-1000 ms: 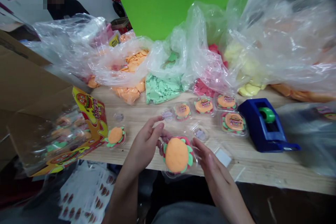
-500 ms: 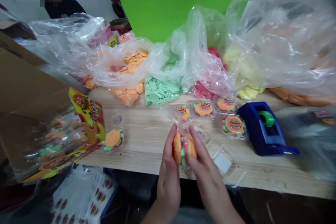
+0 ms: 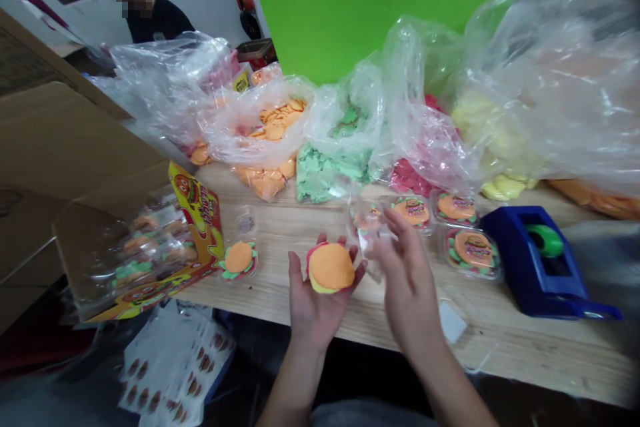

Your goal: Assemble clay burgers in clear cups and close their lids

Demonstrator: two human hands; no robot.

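My left hand [image 3: 319, 310], palm up, holds a layered toy-like burger [image 3: 332, 268] with an orange bun top; yellow and pink-red edges show under it. To its right, my right hand [image 3: 407, 273] has its fingers at a clear plastic clamshell [image 3: 369, 240], which it seems to pinch; motion blur softens the fingertips. Behind that clamshell stands a packed burger [image 3: 367, 217], partly covered. Other clamshells hold labelled burgers, such as the near one [image 3: 473, 250]. On the left, an opened clamshell holds an unlabelled burger [image 3: 239, 257].
A printed display box [image 3: 200, 260] with several packed burgers stands left. Plastic bags of orange [image 3: 267, 177], green [image 3: 320, 173], pink [image 3: 413, 177] and yellow pieces [image 3: 505, 185] line the back. A blue tape dispenser [image 3: 540, 267] stands right. Sticker sheets [image 3: 175, 360] lie below the table edge.
The burger was between both hands; now it lies flat on my left palm. My right hand has left it and moved up and right to the clear clamshell. The view has shifted left.
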